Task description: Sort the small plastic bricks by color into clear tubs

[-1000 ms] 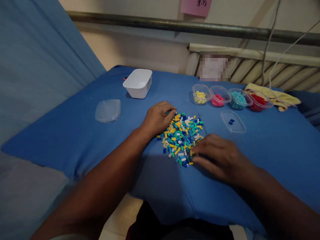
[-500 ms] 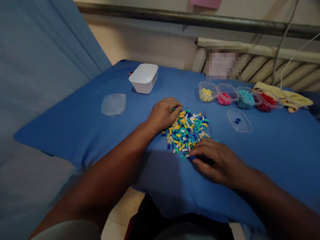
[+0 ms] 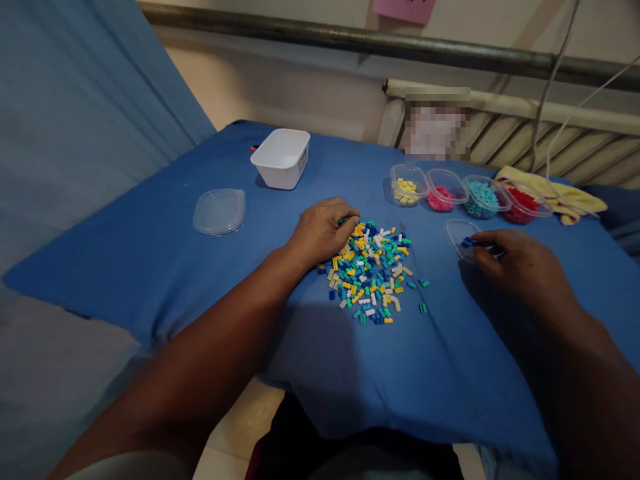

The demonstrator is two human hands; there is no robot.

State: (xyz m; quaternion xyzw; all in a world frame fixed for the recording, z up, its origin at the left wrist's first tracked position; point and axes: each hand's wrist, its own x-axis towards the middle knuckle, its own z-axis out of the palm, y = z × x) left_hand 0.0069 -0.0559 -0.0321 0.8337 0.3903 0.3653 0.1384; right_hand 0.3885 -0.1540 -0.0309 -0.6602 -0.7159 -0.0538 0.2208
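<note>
A heap of small plastic toy bricks [image 3: 373, 263] in yellow, white, green, teal and dark blue lies on the blue cloth. At its upper left edge rests my left hand [image 3: 325, 230], fingers curled and thumb drawn in. Green bits show by its fingertips, but what it grips is hidden. Over to the right, my right hand [image 3: 520, 263] reaches above a clear plastic lid [image 3: 456, 233]. Its thumb and forefinger are closed at a dark blue brick [image 3: 469, 242]; other dark blue bricks on the lid are hard to separate from it.
Four clear tubs stand at the back right, holding pale yellow [image 3: 405, 191], pink [image 3: 441, 198], turquoise [image 3: 483, 198] and red bricks [image 3: 521, 203]. Behind them lies a yellow cloth [image 3: 580, 197]. A white tub [image 3: 283, 160] and another clear lid [image 3: 220, 212] are at left.
My right hand has moved from the heap's lower right edge, right and away from me, to the clear lid with a dark blue brick. My left hand has stayed at the heap.
</note>
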